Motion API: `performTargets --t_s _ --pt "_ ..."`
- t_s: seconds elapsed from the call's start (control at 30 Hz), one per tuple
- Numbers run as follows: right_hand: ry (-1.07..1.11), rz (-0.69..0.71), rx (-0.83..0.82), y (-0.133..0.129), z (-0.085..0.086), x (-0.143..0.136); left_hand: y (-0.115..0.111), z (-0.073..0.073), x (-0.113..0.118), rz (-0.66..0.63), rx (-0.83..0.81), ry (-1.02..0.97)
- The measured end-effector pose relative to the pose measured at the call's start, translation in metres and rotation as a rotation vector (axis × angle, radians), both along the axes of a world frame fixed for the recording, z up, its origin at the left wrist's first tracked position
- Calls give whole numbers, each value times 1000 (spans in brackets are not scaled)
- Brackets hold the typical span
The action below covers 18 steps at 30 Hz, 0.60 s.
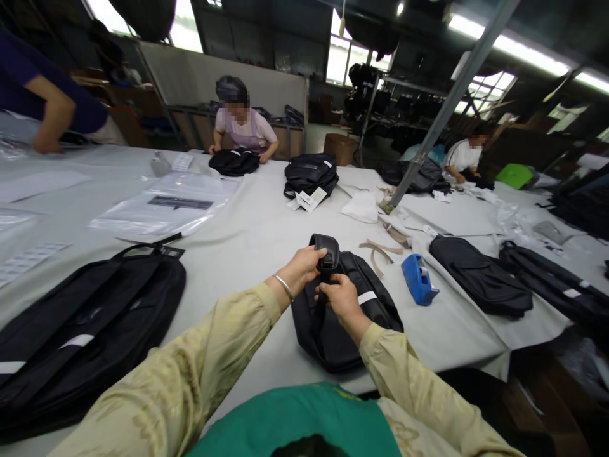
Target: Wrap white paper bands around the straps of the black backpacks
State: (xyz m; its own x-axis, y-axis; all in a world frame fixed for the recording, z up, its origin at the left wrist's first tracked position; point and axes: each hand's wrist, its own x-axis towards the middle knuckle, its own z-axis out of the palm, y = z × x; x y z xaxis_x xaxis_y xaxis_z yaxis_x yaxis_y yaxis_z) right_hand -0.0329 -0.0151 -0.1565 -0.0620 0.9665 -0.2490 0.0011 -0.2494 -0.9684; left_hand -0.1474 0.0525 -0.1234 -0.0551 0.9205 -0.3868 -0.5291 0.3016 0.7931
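A black backpack (349,343) lies on the pale table in front of me. My left hand (307,266), with a silver bangle at the wrist, is closed on a looped black strap (328,244) raised above the bag. Just below and to the right, my right hand (341,297) pinches the lower part of the same strap, thumb and fingers together. One white band (366,297) crosses the bag beside my right wrist. The strap's lower end is partly hidden behind my fingers.
A blue tape dispenser (419,279) and tan strips (380,251) lie right of the bag. Black backpacks lie left (118,317) and right (480,273). Across the table (266,209), a person handles a black bag (234,162). A metal post (438,120) rises at right.
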Motion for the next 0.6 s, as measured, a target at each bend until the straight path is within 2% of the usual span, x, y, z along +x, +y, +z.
performTargets --t_s 0.23,0.37,0.5,0.6 --pt "-14 58 -47 11 5 1 0 1 6 -12 16 69" --pt "-68 95 -60 17 -2 4 6 1 4 -22 13 131" --pt "-362 78 50 23 -15 4 17 7 2 3 73 210" --pt "-593 33 78 23 -28 4 15 12 -2 -1 137 300"
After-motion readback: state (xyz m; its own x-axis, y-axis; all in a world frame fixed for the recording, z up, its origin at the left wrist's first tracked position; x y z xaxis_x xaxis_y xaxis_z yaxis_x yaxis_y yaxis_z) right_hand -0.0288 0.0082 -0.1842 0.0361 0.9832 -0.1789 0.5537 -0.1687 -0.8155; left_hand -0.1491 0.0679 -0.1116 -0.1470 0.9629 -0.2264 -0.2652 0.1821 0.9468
